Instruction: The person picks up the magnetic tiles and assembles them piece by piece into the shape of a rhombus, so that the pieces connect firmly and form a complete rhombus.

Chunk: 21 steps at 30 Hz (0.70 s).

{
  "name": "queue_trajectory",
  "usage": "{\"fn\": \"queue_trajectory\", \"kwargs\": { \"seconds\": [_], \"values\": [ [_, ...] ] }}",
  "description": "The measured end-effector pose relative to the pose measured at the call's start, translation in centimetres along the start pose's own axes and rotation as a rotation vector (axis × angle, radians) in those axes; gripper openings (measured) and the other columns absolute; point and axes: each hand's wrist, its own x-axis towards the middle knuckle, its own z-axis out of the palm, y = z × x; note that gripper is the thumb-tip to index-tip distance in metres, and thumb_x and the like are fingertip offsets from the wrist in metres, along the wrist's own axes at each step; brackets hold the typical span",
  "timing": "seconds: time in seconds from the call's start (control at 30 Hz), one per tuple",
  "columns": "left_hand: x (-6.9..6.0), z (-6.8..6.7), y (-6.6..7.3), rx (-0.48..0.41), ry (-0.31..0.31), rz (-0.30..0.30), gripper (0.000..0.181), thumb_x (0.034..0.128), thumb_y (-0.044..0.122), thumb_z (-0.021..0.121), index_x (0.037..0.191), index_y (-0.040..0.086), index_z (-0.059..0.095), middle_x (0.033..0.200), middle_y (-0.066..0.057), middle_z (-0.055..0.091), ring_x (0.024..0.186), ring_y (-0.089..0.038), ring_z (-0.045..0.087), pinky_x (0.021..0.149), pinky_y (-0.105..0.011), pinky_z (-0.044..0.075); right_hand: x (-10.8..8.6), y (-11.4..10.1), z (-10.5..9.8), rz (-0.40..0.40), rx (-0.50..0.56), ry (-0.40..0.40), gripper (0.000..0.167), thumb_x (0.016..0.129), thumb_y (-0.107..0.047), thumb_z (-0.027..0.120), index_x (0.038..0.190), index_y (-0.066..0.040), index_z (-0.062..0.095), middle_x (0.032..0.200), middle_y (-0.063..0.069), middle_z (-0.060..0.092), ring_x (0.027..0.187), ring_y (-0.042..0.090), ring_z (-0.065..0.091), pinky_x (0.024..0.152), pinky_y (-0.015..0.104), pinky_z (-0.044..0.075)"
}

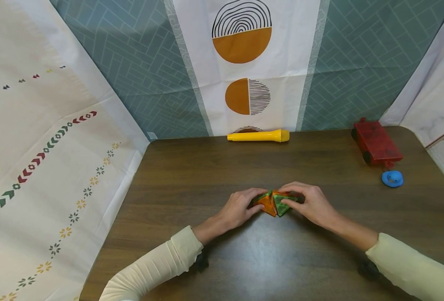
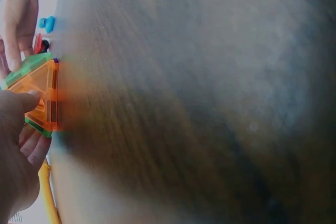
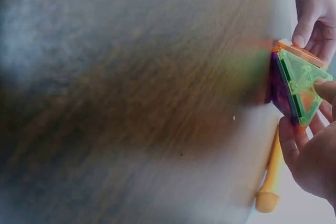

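Note:
Translucent triangular magnetic tiles stand in two small pyramid shapes, side by side on the table. My left hand (image 1: 238, 209) grips the left one, thumb against its orange tile (image 2: 46, 85) and fingers behind, by a green edge (image 2: 38, 127). The right one is held by my right hand (image 1: 314, 204), whose thumb presses a green tile (image 3: 302, 72) while its fingers reach round the far side. A purple tile (image 3: 281, 90) shows low on that shape in the right wrist view. The two shapes meet or nearly meet at the middle; their back faces are hidden.
A yellow toy microphone-like stick (image 1: 259, 136) lies along the back edge of the brown table (image 1: 191, 167). At the back right are a red toy wagon (image 1: 378, 144) and a blue toy duck (image 1: 392, 178). Patterned cloths hang behind and at the sides.

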Motion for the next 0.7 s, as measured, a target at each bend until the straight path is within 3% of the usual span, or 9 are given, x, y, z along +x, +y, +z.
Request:
{"fn": "queue_trajectory", "kwargs": {
  "seconds": [0.33,0.5,0.7],
  "values": [
    [-0.08,0.11,-0.01,0.01,0.002,0.006,0.047,0.1023,0.025,0.075,0.146,0.011,0.062,0.138,-0.005,0.069,0.116,-0.014,0.07,0.095,-0.029,0.058,0.31,-0.04,0.28,-0.003,-0.033,-0.023,0.043,0.087,-0.011,0.09,0.127,-0.01,0.075,0.128,0.004,0.072,0.103,0.02,0.071,0.084,0.04,0.062],
    [-0.17,0.15,-0.03,0.024,0.003,0.006,0.055,0.101,0.028,0.077,0.149,0.01,0.059,0.141,-0.006,0.067,0.12,-0.016,0.068,0.099,-0.032,0.056,0.26,0.23,-0.14,0.038,-0.034,-0.144,0.071,0.084,-0.019,0.093,0.146,-0.005,0.062,0.142,0.014,0.065,0.105,0.023,0.069,0.087,0.043,0.06],
    [-0.1,0.24,-0.03,0.027,-0.018,0.0,0.065,0.099,0.032,0.079,0.154,0.01,0.054,0.147,-0.008,0.064,0.129,-0.02,0.064,0.106,-0.036,0.053,0.41,0.76,-0.62,0.063,-0.048,-0.296,0.091,0.083,-0.025,0.094,0.158,-0.002,0.047,0.138,0.018,0.066,0.108,0.024,0.066,0.092,0.047,0.058]
  ]
}}
